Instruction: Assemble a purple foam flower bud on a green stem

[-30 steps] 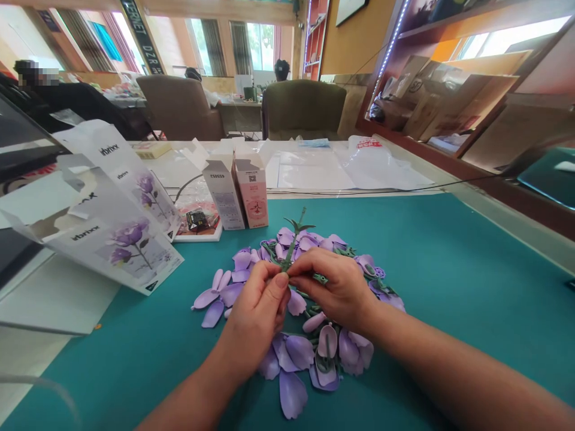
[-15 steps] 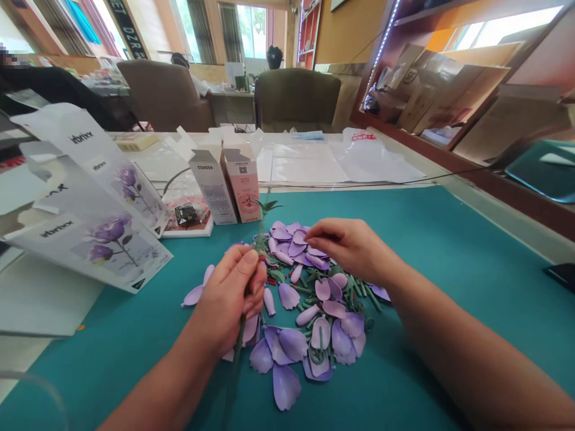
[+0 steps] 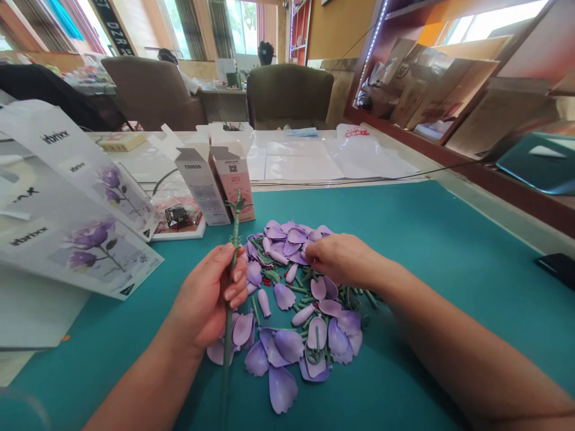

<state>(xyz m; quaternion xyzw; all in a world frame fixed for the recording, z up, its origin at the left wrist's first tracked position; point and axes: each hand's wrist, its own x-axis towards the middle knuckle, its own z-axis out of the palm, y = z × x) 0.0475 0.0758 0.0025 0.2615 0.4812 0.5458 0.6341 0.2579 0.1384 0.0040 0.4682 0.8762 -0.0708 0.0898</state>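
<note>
My left hand (image 3: pixel 204 299) grips a long green plastic flower stem (image 3: pixel 232 251) upright, with a small leaf spray at its top and its lower end reaching toward me. My right hand (image 3: pixel 341 260) rests with its fingertips at the far side of a loose pile of lilac plastic petals (image 3: pixel 285 296), mixed with small green stem pieces (image 3: pixel 354 296). Whether those fingers hold a piece is hidden. The pile lies on a teal mat (image 3: pixel 449 239), just right of my left hand.
Two opened cardboard boxes (image 3: pixel 200 185) stand beyond the pile, and a printed instruction booklet (image 3: pixel 76 203) lies at the left. A small bag of parts (image 3: pixel 177 216) sits on a white card. Plastic sheets (image 3: pixel 300 158) lie past the mat.
My hands have parted from their joint hold on the stem, which my left hand now holds upright. My right hand has moved down to the pile, and the view has shifted.
</note>
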